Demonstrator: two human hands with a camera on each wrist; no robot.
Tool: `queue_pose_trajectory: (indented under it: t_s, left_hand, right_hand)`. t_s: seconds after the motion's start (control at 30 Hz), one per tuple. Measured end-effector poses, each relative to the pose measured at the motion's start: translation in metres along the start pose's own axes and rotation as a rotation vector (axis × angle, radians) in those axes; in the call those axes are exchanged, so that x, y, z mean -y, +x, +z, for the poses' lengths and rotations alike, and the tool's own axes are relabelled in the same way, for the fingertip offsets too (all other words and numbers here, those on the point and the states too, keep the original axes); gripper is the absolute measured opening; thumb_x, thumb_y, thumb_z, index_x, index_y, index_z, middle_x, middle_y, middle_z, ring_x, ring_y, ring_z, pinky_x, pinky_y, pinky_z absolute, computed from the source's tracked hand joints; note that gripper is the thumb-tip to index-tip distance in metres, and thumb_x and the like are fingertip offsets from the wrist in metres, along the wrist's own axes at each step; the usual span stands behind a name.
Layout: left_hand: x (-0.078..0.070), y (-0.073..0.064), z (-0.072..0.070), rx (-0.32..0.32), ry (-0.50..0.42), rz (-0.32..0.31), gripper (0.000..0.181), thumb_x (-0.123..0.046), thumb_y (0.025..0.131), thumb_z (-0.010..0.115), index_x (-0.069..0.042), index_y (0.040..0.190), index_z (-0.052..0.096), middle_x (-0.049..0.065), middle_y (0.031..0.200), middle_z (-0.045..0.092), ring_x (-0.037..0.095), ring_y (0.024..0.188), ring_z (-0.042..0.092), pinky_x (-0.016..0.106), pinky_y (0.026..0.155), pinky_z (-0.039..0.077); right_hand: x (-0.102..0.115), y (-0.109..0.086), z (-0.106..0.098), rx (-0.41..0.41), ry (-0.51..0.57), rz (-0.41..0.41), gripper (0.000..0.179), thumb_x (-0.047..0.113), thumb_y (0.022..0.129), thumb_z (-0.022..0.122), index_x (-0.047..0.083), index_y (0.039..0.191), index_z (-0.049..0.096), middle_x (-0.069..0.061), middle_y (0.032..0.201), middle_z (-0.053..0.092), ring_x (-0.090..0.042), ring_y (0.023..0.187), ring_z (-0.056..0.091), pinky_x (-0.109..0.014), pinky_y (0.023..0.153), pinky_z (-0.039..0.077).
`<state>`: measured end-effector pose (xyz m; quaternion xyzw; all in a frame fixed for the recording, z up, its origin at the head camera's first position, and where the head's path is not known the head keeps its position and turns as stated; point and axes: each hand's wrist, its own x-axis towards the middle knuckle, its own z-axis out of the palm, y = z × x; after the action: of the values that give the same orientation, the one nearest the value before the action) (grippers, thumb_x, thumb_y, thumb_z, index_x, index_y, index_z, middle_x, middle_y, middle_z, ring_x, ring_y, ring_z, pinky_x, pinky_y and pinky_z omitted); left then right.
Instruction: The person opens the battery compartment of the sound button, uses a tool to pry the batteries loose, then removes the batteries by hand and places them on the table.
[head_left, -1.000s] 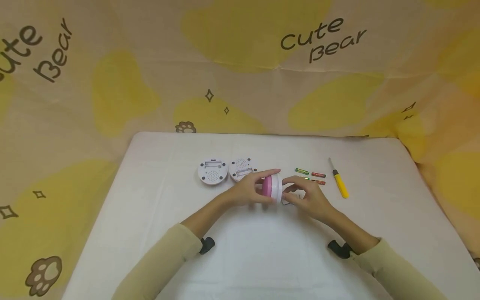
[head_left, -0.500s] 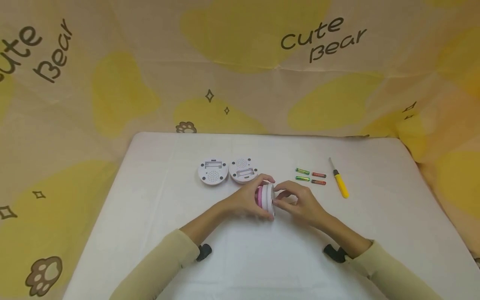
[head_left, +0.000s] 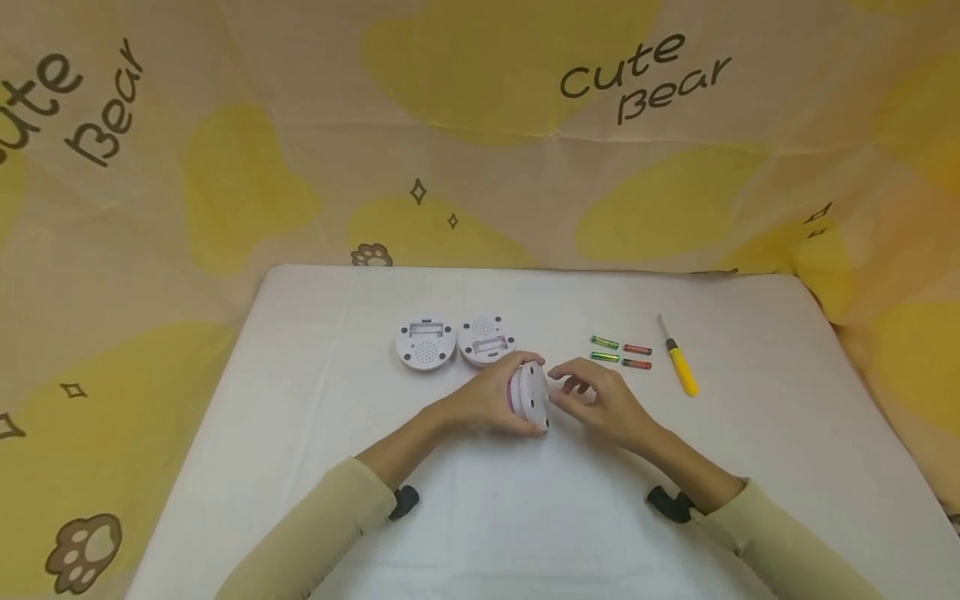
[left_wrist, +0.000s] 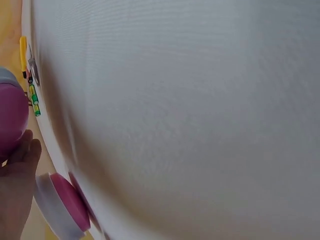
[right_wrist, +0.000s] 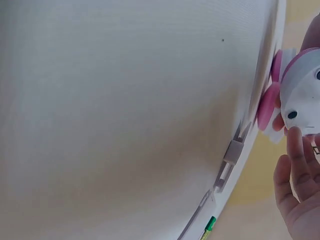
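My left hand [head_left: 491, 400] grips a round pink-and-white device [head_left: 534, 396] around its sides, tipped up so that its white underside faces right. Dark round feet dot this underside. In the left wrist view, the pink dome [left_wrist: 12, 117] rises beside the left hand's fingers. My right hand [head_left: 603, 404] is just right of the device, fingers loosely extended. In the right wrist view, its fingertips [right_wrist: 294, 135] are right at the edge of the white underside. Two similar devices [head_left: 426, 344] [head_left: 487, 340] lie bottom up behind the left hand, their battery compartments uncovered.
Several green and red batteries [head_left: 605, 357] lie beyond the right hand. Right of them is a screwdriver [head_left: 681, 367] with a yellow handle. The right wrist view shows a small grey plastic piece [right_wrist: 233, 151] on the white table [head_left: 480, 533]. Patterned cloth [head_left: 480, 125] hangs behind.
Both hands have shifted left and towards the person with the device. The device has turned so more of its underside shows. My right fingertips have eased slightly away from its face.
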<state>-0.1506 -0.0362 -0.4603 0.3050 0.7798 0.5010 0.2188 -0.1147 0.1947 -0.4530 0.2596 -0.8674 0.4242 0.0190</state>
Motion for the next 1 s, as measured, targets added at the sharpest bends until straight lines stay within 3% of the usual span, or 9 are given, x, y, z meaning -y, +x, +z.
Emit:
queue_pose_trajectory:
  t_s: [0.43, 0.67, 0.87, 1.0]
  left_hand:
    - [0.003, -0.003, 0.001, 0.018, 0.020, -0.017, 0.091, -0.014, 0.064, 0.092, -0.009, 0.138, 0.039, 0.002, 0.120, 0.057, 0.012, 0.106, 0.057, 0.028, 0.093, 0.047]
    - [0.004, -0.007, 0.001, 0.038, 0.128, -0.035, 0.108, -0.020, 0.065, 0.092, -0.007, 0.153, 0.030, 0.007, 0.141, 0.050, 0.013, 0.119, 0.052, 0.030, 0.104, 0.040]
    - [0.006, -0.009, 0.003, 0.027, 0.145, -0.011, 0.094, -0.022, 0.065, 0.092, -0.003, 0.143, 0.044, 0.006, 0.138, 0.053, 0.012, 0.120, 0.052, 0.028, 0.105, 0.039]
    - [0.007, -0.010, 0.002, 0.041, 0.120, -0.003, 0.092, -0.019, 0.065, 0.092, -0.005, 0.142, 0.044, 0.003, 0.133, 0.054, 0.011, 0.114, 0.054, 0.027, 0.101, 0.042]
  right_hand:
    - [0.000, 0.006, 0.006, 0.011, -0.022, 0.032, 0.023, 0.011, 0.088, 0.074, 0.006, 0.111, 0.070, -0.001, 0.103, 0.070, -0.011, 0.080, 0.061, -0.031, 0.073, 0.055]
    - [0.000, 0.007, 0.013, 0.022, -0.019, 0.038, 0.023, 0.009, 0.086, 0.076, 0.005, 0.108, 0.071, -0.001, 0.100, 0.070, -0.011, 0.078, 0.061, -0.030, 0.071, 0.054]
    - [0.001, 0.007, 0.018, 0.058, -0.027, 0.064, 0.023, 0.010, 0.085, 0.077, 0.008, 0.108, 0.071, 0.003, 0.096, 0.068, -0.012, 0.077, 0.059, -0.026, 0.069, 0.052]
    - [0.002, 0.008, 0.020, 0.063, -0.037, 0.080, 0.024, 0.010, 0.085, 0.077, 0.009, 0.108, 0.071, 0.005, 0.093, 0.067, -0.012, 0.076, 0.058, -0.026, 0.069, 0.052]
